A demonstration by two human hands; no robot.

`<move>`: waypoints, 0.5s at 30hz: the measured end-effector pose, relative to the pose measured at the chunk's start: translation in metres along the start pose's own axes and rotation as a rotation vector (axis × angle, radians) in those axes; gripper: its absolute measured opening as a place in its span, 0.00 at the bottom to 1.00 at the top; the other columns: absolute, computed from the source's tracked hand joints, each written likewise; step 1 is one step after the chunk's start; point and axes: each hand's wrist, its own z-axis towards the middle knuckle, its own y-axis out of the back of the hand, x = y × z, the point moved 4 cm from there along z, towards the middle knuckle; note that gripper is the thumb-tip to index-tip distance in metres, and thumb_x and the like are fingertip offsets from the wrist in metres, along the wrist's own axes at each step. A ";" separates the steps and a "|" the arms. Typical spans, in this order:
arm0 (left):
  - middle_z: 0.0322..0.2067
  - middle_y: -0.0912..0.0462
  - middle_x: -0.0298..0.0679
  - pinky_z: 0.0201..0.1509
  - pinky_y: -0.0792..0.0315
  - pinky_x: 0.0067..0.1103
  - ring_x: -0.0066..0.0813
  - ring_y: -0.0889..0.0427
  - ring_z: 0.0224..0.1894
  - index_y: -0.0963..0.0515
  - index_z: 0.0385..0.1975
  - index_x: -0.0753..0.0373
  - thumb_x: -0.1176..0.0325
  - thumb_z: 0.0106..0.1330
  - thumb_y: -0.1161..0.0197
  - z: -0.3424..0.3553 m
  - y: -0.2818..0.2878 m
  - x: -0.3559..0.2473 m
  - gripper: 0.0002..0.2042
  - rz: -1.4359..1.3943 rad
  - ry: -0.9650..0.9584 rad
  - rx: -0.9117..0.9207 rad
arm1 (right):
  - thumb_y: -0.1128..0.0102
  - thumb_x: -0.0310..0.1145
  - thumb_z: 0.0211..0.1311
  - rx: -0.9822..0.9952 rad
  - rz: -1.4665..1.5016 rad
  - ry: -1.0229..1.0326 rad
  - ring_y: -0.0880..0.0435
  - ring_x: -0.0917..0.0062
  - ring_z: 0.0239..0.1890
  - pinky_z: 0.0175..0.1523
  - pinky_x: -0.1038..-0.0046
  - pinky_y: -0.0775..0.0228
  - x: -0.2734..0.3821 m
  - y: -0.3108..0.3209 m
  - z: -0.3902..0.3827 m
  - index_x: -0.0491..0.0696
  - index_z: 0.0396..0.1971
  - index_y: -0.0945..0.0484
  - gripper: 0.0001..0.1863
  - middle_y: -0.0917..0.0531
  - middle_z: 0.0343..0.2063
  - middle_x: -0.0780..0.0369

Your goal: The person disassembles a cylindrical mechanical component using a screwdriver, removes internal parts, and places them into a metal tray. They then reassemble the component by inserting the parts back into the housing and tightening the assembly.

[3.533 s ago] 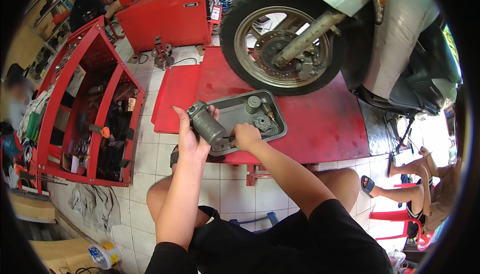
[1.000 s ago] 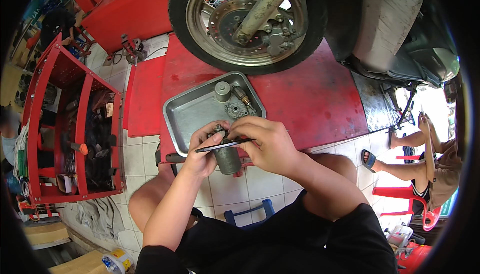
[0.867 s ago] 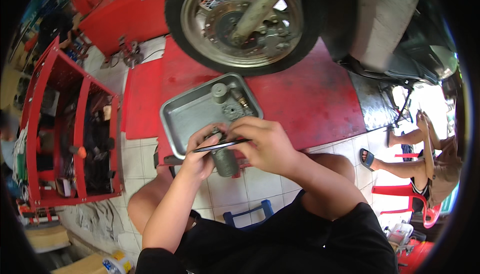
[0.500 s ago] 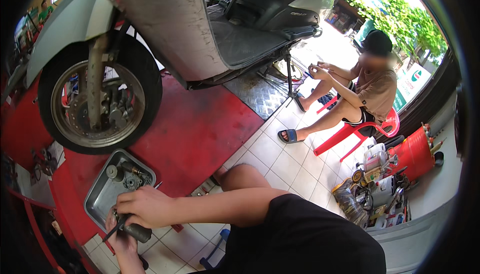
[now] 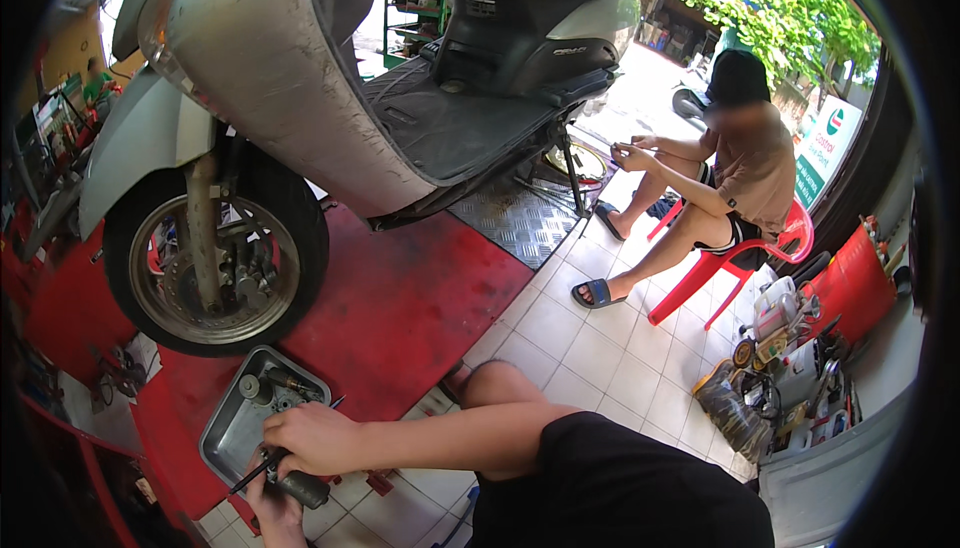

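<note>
Over the near edge of a metal tray [image 5: 232, 434], my two hands are close together around a dark grey cylindrical part [image 5: 303, 489] with a rounded end. My left hand [image 5: 276, 510] holds it from below, fingers curled and partly hidden. From above, my right hand [image 5: 318, 438] closes its fingers at the part's upper end. A thin black strip or tool [image 5: 255, 474] juts out to the left between the hands; which hand grips it I cannot tell. In the tray lie a round metal piece [image 5: 254, 389] and several other small metal parts.
A silver scooter [image 5: 270, 78] stands on a red platform [image 5: 420, 298], its front wheel [image 5: 210, 268] just beyond the tray. On the right a co-worker [image 5: 755, 168] sits on a red plastic chair [image 5: 690, 273]. Bottles and containers [image 5: 780, 378] crowd the right wall.
The whole view has shifted, so the scooter, tray and hands appear lower. Both hands keep hold of the cylindrical part, with the black strip still jutting out.
</note>
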 end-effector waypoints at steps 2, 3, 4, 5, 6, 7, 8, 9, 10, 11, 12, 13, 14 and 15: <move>0.49 0.21 0.50 0.59 0.25 0.31 0.40 0.20 0.53 0.29 0.55 0.73 0.62 0.67 0.40 0.003 0.008 0.000 0.23 -0.014 0.008 -0.011 | 0.24 0.37 0.42 0.004 -0.038 -0.020 0.16 0.58 0.43 0.44 0.59 0.25 0.003 0.004 -0.001 0.41 0.31 0.19 0.19 0.17 0.36 0.58; 0.50 0.21 0.50 0.60 0.25 0.32 0.41 0.20 0.53 0.29 0.56 0.73 0.62 0.68 0.42 0.002 0.002 0.001 0.23 -0.030 0.011 0.027 | 0.23 0.38 0.42 0.009 -0.059 -0.033 0.16 0.58 0.43 0.45 0.59 0.25 0.004 0.005 -0.002 0.42 0.31 0.19 0.19 0.17 0.37 0.58; 0.50 0.21 0.50 0.60 0.25 0.33 0.41 0.20 0.54 0.29 0.56 0.73 0.61 0.68 0.42 0.002 0.001 -0.001 0.23 -0.038 0.014 0.043 | 0.23 0.38 0.42 -0.012 -0.059 -0.011 0.16 0.58 0.43 0.45 0.59 0.25 0.004 0.006 -0.003 0.42 0.32 0.19 0.19 0.17 0.37 0.58; 0.50 0.21 0.50 0.60 0.25 0.33 0.41 0.20 0.54 0.29 0.56 0.73 0.61 0.69 0.43 0.002 0.000 -0.002 0.22 -0.046 0.017 0.059 | 0.24 0.38 0.42 -0.034 -0.061 0.010 0.16 0.58 0.43 0.45 0.59 0.25 0.003 0.005 -0.003 0.42 0.32 0.19 0.19 0.17 0.37 0.58; 0.50 0.21 0.51 0.61 0.25 0.33 0.41 0.20 0.54 0.29 0.56 0.73 0.61 0.69 0.44 0.004 -0.007 -0.003 0.22 -0.060 0.024 0.078 | 0.24 0.38 0.43 -0.054 -0.068 0.026 0.16 0.57 0.43 0.45 0.59 0.25 0.003 0.004 -0.004 0.42 0.32 0.19 0.19 0.17 0.37 0.58; 0.50 0.22 0.51 0.61 0.26 0.33 0.42 0.20 0.54 0.30 0.55 0.73 0.61 0.70 0.45 0.001 -0.014 -0.004 0.22 -0.075 0.018 0.081 | 0.24 0.38 0.43 -0.075 -0.070 0.037 0.16 0.57 0.43 0.45 0.58 0.25 0.005 0.002 -0.004 0.42 0.32 0.19 0.19 0.17 0.37 0.58; 0.51 0.22 0.51 0.60 0.25 0.33 0.42 0.20 0.54 0.30 0.56 0.73 0.60 0.70 0.45 -0.001 -0.019 -0.004 0.23 -0.090 0.010 0.013 | 0.24 0.38 0.43 -0.097 -0.073 0.048 0.16 0.57 0.43 0.46 0.58 0.25 0.007 0.000 -0.003 0.42 0.32 0.19 0.19 0.17 0.37 0.58; 0.53 0.23 0.51 0.62 0.26 0.33 0.41 0.21 0.56 0.31 0.57 0.72 0.59 0.70 0.45 -0.001 -0.021 -0.006 0.24 -0.070 0.017 0.085 | 0.24 0.37 0.43 -0.096 -0.034 0.062 0.16 0.56 0.43 0.46 0.57 0.26 0.010 -0.002 -0.003 0.42 0.32 0.19 0.19 0.17 0.37 0.58; 0.56 0.24 0.50 0.64 0.28 0.33 0.41 0.22 0.58 0.31 0.59 0.71 0.59 0.71 0.45 -0.002 -0.016 -0.008 0.24 -0.049 0.031 0.150 | 0.24 0.37 0.43 -0.088 -0.022 0.065 0.17 0.56 0.43 0.46 0.57 0.26 0.009 -0.004 -0.003 0.41 0.31 0.19 0.18 0.17 0.36 0.58; 0.55 0.23 0.49 0.63 0.27 0.33 0.40 0.22 0.58 0.31 0.59 0.71 0.58 0.71 0.45 0.003 0.000 -0.007 0.25 -0.034 0.009 0.062 | 0.24 0.37 0.43 -0.082 -0.010 0.068 0.17 0.56 0.43 0.46 0.57 0.26 0.007 -0.006 -0.002 0.41 0.30 0.19 0.18 0.17 0.36 0.58; 0.54 0.23 0.49 0.63 0.27 0.32 0.40 0.22 0.57 0.31 0.59 0.71 0.57 0.71 0.45 0.003 0.009 -0.007 0.25 -0.027 0.024 0.046 | 0.23 0.37 0.42 -0.069 0.007 0.072 0.17 0.56 0.43 0.45 0.57 0.26 0.006 -0.009 -0.001 0.41 0.30 0.19 0.18 0.17 0.36 0.58; 0.53 0.22 0.49 0.62 0.27 0.32 0.40 0.21 0.57 0.31 0.59 0.71 0.57 0.71 0.45 0.002 0.016 -0.007 0.25 -0.021 0.038 0.030 | 0.25 0.38 0.44 -0.097 -0.036 0.128 0.17 0.57 0.38 0.39 0.57 0.27 0.005 -0.007 -0.002 0.42 0.28 0.21 0.18 0.19 0.33 0.59; 0.52 0.22 0.49 0.62 0.27 0.32 0.39 0.21 0.56 0.31 0.58 0.71 0.57 0.71 0.45 0.002 0.026 -0.007 0.24 -0.014 0.053 0.015 | 0.24 0.38 0.42 -0.067 -0.025 0.091 0.17 0.57 0.39 0.41 0.57 0.27 0.002 -0.008 -0.002 0.41 0.28 0.20 0.19 0.18 0.34 0.59; 0.51 0.21 0.48 0.60 0.26 0.33 0.38 0.20 0.55 0.30 0.57 0.70 0.56 0.71 0.45 0.003 0.032 -0.010 0.24 -0.020 0.051 0.056 | 0.23 0.38 0.40 -0.035 -0.010 0.060 0.17 0.57 0.40 0.43 0.57 0.26 0.006 -0.004 0.001 0.41 0.28 0.19 0.19 0.18 0.34 0.58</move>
